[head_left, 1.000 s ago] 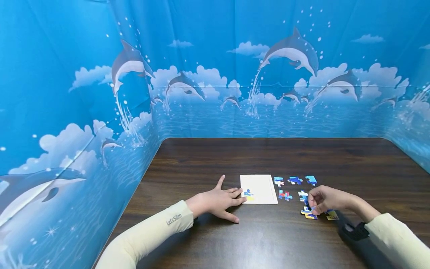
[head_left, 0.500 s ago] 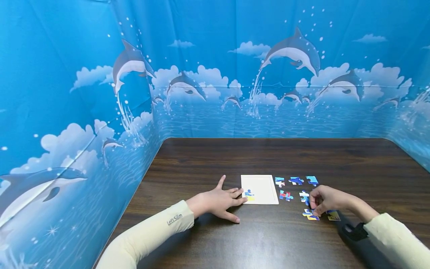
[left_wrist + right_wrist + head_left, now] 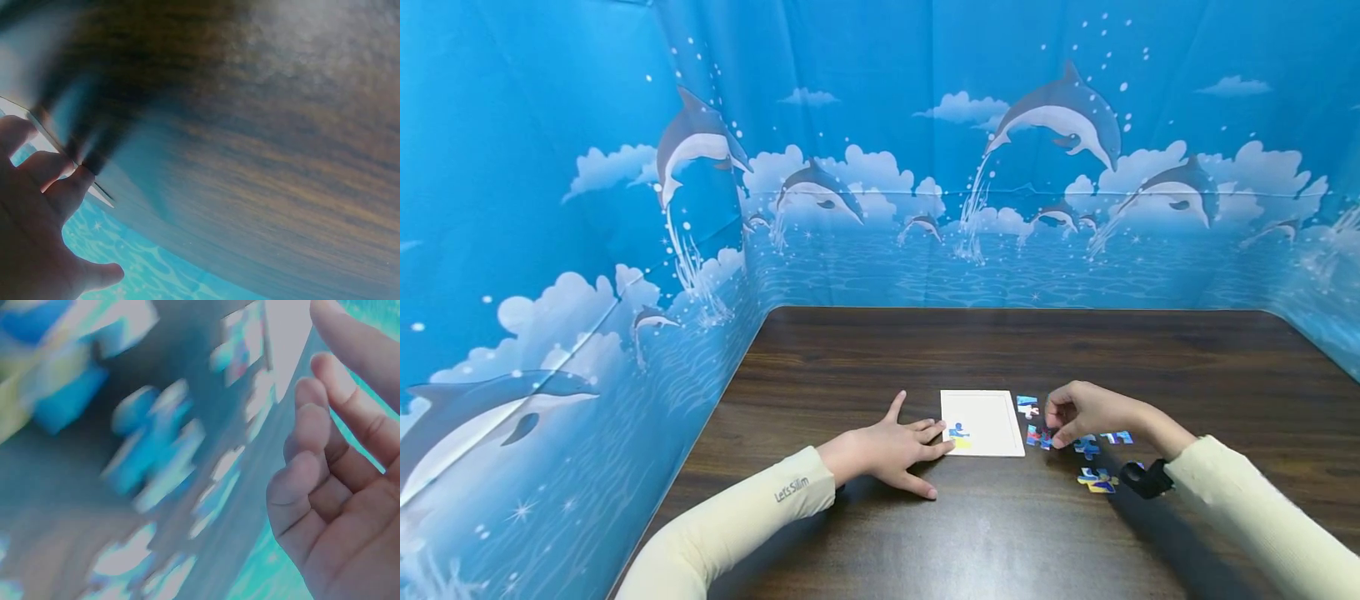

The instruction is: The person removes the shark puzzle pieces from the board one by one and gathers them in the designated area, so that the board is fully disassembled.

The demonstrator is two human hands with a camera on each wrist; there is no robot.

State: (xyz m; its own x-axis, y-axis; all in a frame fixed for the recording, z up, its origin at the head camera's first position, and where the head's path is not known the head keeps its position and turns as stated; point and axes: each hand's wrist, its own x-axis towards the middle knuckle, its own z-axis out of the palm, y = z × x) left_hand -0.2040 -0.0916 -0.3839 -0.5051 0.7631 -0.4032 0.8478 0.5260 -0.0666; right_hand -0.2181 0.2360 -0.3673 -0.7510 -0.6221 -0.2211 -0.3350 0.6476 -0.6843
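Note:
A white puzzle board (image 3: 987, 417) lies on the table, with one blue and yellow puzzle piece (image 3: 958, 433) in its lower left corner. My left hand (image 3: 891, 450) is spread flat, fingertips resting on the board's left edge. To the right of the board, my right hand (image 3: 1093, 412) is bent over a red and blue puzzle piece (image 3: 1035, 437), fingertips close to it; contact is unclear. The right wrist view shows no piece between the thumb and fingers (image 3: 320, 372). Beside that hand lies a blue piece (image 3: 1086, 447); pieces behind it are hidden.
More loose pieces surround the right hand: a blue, white and red one (image 3: 1027, 406), another blue one (image 3: 1117, 437), and a yellow and blue one (image 3: 1097, 480). A dark wood table (image 3: 865, 350) carries everything. A dolphin-print curtain (image 3: 850, 242) encloses its back and sides.
My right hand has left the lower right pieces and moved left and away from me, to the red and blue piece. Pieces it covered now show. My left hand stays put.

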